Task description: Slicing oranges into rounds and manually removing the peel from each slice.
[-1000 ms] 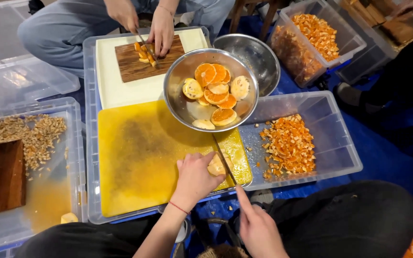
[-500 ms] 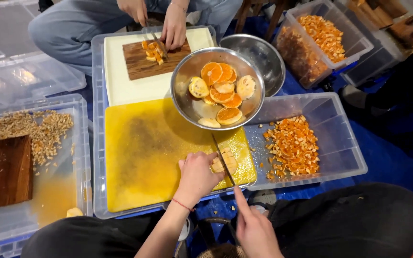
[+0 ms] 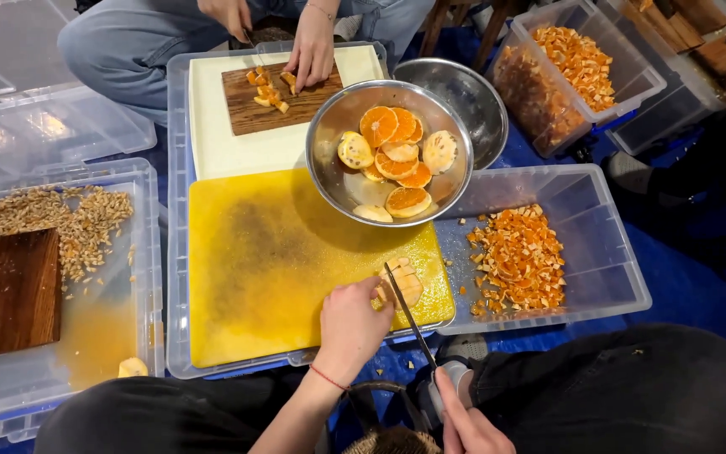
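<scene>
Pinning the orange piece [image 3: 402, 284] on the yellow board [image 3: 279, 269] with your left hand [image 3: 350, 324], you are slicing it, your right hand [image 3: 464, 424] gripping the knife [image 3: 409, 315]; the next cut needs fingertips kept clear.

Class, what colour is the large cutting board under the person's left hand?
The large plastic cutting board is yellow with darker brownish stains, seen in the head view.

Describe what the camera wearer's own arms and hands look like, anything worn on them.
Both hands are bare, with no gloves. The left hand has a thin red cord bracelet around the wrist, and the forearm behind it is uncovered, no sleeve showing. The right hand shows no ring or band; its wrist is cut off by the frame edge.
</scene>
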